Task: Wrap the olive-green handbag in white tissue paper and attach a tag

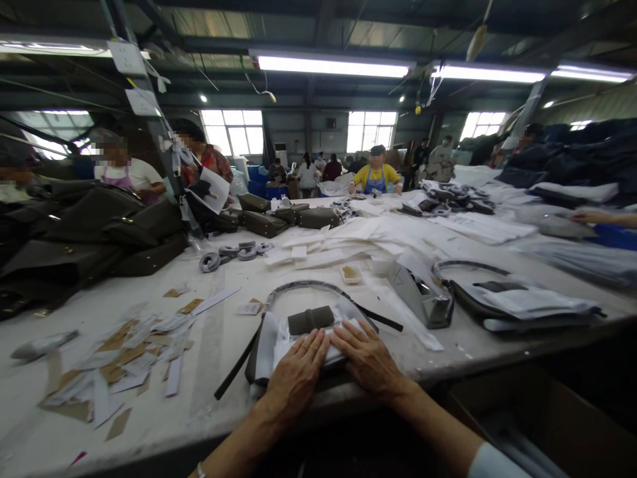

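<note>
My left hand (296, 378) and my right hand (367, 362) lie flat, side by side, fingers stretched out, pressing on white wrapping paper (279, 345) that covers a dark olive handbag (311, 319) at the near table edge. The bag's handle (303, 287) arcs beyond my fingers, and a dark strap (237, 366) runs out to the left. Most of the bag is hidden under the paper and my hands.
Paper scraps and cardboard bits (124, 362) litter the table's left. Another wrapped bag (517, 302) lies right, a grey tool (423, 299) between. Olive bags (99, 232) pile at far left. Tape rolls (233, 253), white sheets (378, 232), other people work around the table.
</note>
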### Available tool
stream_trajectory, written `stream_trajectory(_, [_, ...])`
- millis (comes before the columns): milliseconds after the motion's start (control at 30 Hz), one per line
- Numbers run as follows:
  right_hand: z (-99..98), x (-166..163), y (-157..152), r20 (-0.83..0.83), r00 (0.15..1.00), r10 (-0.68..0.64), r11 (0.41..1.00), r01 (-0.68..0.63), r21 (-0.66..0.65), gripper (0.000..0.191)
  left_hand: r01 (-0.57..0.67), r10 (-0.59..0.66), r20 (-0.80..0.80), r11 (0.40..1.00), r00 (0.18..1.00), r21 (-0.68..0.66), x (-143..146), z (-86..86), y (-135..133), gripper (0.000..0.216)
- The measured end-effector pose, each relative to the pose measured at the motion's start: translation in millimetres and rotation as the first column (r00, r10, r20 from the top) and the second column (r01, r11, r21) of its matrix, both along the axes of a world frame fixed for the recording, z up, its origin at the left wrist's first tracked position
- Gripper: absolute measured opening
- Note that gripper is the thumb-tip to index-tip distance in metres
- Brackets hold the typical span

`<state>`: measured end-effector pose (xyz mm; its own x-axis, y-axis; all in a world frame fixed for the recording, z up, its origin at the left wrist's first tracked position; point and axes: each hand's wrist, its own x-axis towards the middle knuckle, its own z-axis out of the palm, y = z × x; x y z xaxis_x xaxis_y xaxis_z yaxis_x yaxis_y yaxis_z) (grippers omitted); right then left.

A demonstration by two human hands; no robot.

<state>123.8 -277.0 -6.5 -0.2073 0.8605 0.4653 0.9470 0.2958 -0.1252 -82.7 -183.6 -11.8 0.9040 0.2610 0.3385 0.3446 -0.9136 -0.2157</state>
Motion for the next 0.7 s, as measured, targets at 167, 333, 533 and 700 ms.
stream_trajectory(167, [10.1,-11,-35,-0.492,0.861,-0.127,0.988,0.152,0.010,0.045,0.065,-0.030,0.191,0.981,0.981,-0.184,-26,21.2,7,0.057])
stream_trajectory(333, [-4.9,-31,-78,-0.886,-0.195,-0.422,0.887,0.117,-0.448,0.067,-0.040,0.638,0.507,0.644,0.579,-0.764,-82,26.8,18,0.052])
stream_trajectory(533, [9.2,-58,-62,-0.538,-0.673,-0.507,0.859,-0.342,-0.381,0.096,0.509,0.939,0.017,-0.170,0.342,-0.844,-105,18.3,0,0.055])
stream_trajectory(700, [27.8,-65,-32,-0.467,-0.707,-0.531,0.844,-0.394,-0.364,0.109,0.573,0.861,-0.080,-0.401,0.503,-0.715,-98,37.9,-4,0.050])
